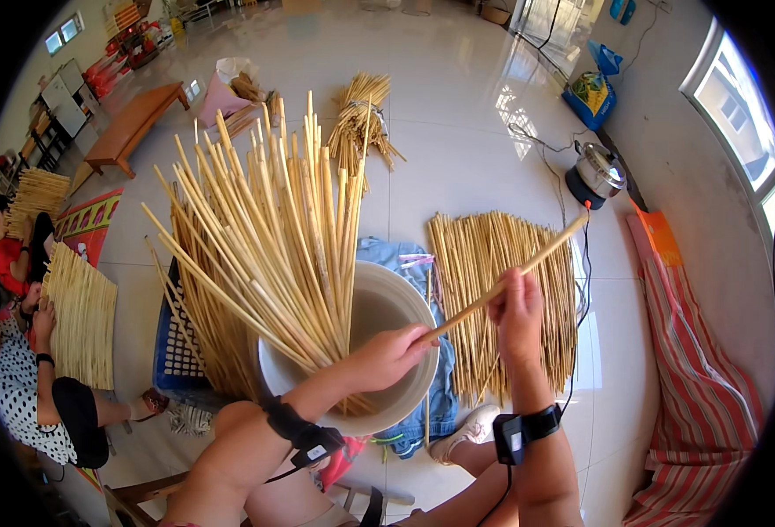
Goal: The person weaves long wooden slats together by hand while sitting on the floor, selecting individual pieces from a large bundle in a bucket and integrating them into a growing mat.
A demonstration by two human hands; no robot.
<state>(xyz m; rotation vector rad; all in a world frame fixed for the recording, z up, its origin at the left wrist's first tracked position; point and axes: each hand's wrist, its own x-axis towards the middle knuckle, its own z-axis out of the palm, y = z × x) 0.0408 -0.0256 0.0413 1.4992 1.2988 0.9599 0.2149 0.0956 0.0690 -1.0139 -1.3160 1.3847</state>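
"What's worn behind the left hand (398, 354)?"

"Toward 7 o'clock in the head view, a wide black fabric strap (284, 422) carrying a small black rectangular box (312, 439) with a pale label (316, 453). A thin black cable (284, 475) trails from it."

"And the right hand (517, 305)?"

"Between 4 and 5 o'clock, another black wrist strap (543, 422), black box (510, 442) and thin black cable (508, 485)."

"Footwear?"

"One white shoe (473, 428), near 5 o'clock."

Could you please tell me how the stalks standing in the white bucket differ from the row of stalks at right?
The standing stalks lean and fan out in the bucket, while the row lies flat, side by side. The standing stalks' tips end unevenly; the row's ends line up more closely. Both are straw-coloured.
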